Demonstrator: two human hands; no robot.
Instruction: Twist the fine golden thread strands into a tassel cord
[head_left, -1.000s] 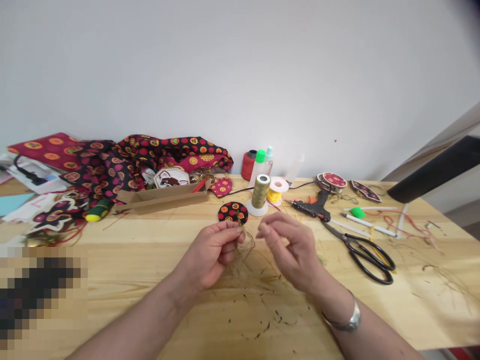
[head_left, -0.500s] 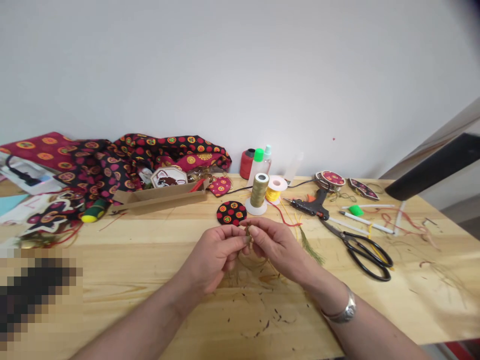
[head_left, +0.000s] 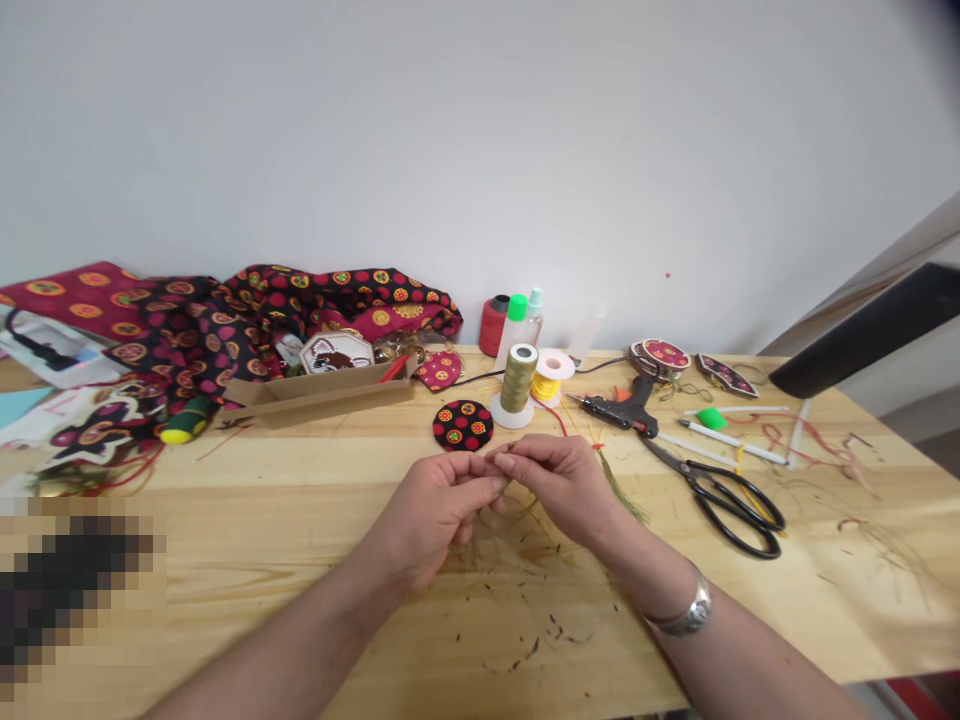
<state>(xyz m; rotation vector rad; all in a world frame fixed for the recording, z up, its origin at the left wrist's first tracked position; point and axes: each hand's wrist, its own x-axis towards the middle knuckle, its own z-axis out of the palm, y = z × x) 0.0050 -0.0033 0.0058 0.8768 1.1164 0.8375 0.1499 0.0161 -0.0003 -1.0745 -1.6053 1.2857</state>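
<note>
My left hand (head_left: 439, 505) and my right hand (head_left: 562, 490) meet above the middle of the wooden table, fingertips almost touching. Each is closed in a pinch on thin olive thread (head_left: 531, 510), whose fine strands trail below the fingers. The pinched part is mostly hidden. Just beyond my fingers lies a round black fabric piece with red and orange dots (head_left: 463, 427). An olive thread spool (head_left: 517, 382) stands upright behind my hands, beside a spool of yellow cord (head_left: 553, 375). Close to my right wrist is an olive tassel (head_left: 619, 490).
Black-handled scissors (head_left: 731, 510) and a glue gun (head_left: 630, 410) lie to the right, near a white pen (head_left: 735, 441). At the left are a long cardboard box (head_left: 322, 397) and patterned fabric (head_left: 255, 310). Bottles (head_left: 513, 330) stand by the wall. Thread scraps (head_left: 536, 645) litter the front.
My right hand has turned slightly and its fingers have shifted along the thread. The small olive bundle that showed between my fingertips is now mostly covered. Objects on the table stay put.
</note>
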